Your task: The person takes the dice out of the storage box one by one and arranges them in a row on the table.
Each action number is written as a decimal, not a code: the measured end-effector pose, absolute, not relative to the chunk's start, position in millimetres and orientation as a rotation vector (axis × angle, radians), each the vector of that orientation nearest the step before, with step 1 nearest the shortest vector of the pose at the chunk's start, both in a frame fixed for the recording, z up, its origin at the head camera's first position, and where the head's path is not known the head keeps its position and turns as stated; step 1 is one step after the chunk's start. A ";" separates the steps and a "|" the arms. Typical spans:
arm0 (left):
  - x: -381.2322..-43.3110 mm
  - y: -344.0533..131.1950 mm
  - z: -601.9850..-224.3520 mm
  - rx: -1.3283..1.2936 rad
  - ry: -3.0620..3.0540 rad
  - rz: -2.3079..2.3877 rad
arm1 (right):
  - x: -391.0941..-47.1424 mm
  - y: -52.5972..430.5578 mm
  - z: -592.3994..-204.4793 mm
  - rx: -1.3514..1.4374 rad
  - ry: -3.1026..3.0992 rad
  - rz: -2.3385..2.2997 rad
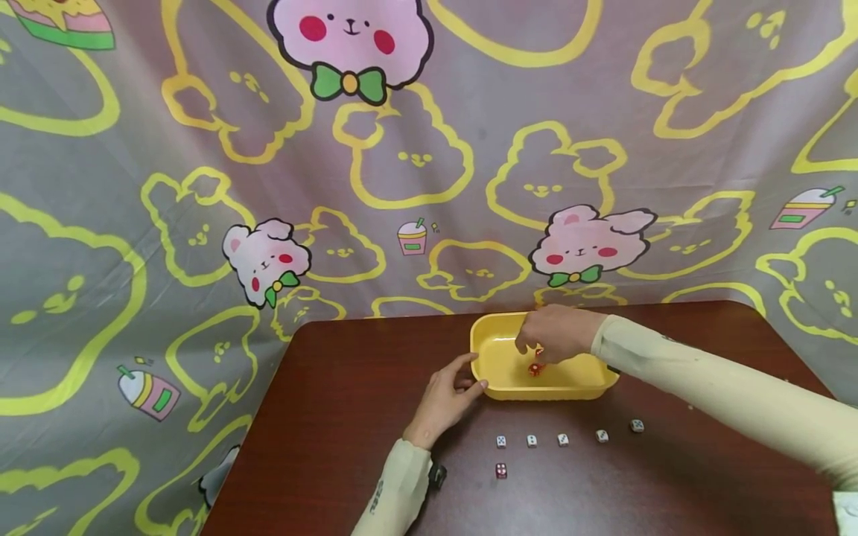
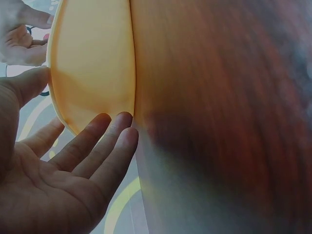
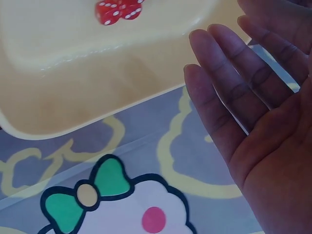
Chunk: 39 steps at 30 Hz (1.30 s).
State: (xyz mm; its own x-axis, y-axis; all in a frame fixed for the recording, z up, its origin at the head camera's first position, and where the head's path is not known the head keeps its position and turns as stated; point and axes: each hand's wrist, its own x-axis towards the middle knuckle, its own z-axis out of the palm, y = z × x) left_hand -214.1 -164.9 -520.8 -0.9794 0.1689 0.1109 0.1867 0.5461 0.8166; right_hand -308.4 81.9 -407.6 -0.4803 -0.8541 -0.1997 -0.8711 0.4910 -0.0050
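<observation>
My left hand (image 1: 439, 398) is at the left end of a yellow plastic tray (image 1: 492, 372), thumb and fingertips against its rim and outer wall. In the left wrist view, its fingers (image 2: 100, 156) lie nearly straight along that wall. Over the tray's middle hovers my right hand (image 1: 559, 331), its fingers pointing down and loosely bent. Close under it, red dice (image 1: 534, 369) with white pips lie inside the tray. The right wrist view shows the red dice (image 3: 108, 12) apart from the outstretched fingers (image 3: 209, 97).
In front of the tray, several white dice (image 1: 563, 440) form a row on the dark brown table (image 1: 348, 417). One red die (image 1: 501, 470) sits nearer, below the row's left end. Behind the table hangs a grey cartoon-print cloth (image 1: 415, 164).
</observation>
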 end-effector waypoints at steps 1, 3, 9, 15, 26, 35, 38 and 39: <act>-214.3 -164.7 -521.1 -0.315 -2.746 -1.455 | -309.8 82.7 -407.7 -1.472 2.558 0.145; -214.4 -164.2 -521.4 -0.317 -2.747 -1.456 | -312.6 84.9 -408.0 -1.436 2.558 0.135; -213.9 -164.2 -521.9 -0.317 -2.746 -1.450 | -323.5 92.8 -414.8 -1.392 2.582 0.094; -213.7 -164.5 -521.3 -0.326 -2.740 -1.443 | -331.7 100.1 -420.8 -1.396 2.607 0.100; -213.7 -164.7 -520.1 -0.320 -2.737 -1.461 | -340.2 105.4 -429.2 -1.372 2.638 0.090; -214.6 -164.4 -521.4 -0.323 -2.737 -1.452 | -345.4 102.8 -440.9 -1.305 2.603 0.089; -214.4 -164.4 -521.4 -0.321 -2.740 -1.444 | -346.6 102.4 -445.5 -1.313 2.602 0.082; -214.3 -164.2 -521.5 -0.320 -2.740 -1.445 | -346.9 102.5 -447.2 -1.320 2.606 0.083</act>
State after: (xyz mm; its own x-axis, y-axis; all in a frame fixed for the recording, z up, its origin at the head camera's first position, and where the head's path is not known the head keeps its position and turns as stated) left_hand -214.3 -164.2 -521.5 -0.9785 0.1682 0.1194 0.1936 0.5486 0.8134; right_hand -346.9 102.5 -447.2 -0.5730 -0.7895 -0.2198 -0.8020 0.5954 -0.0481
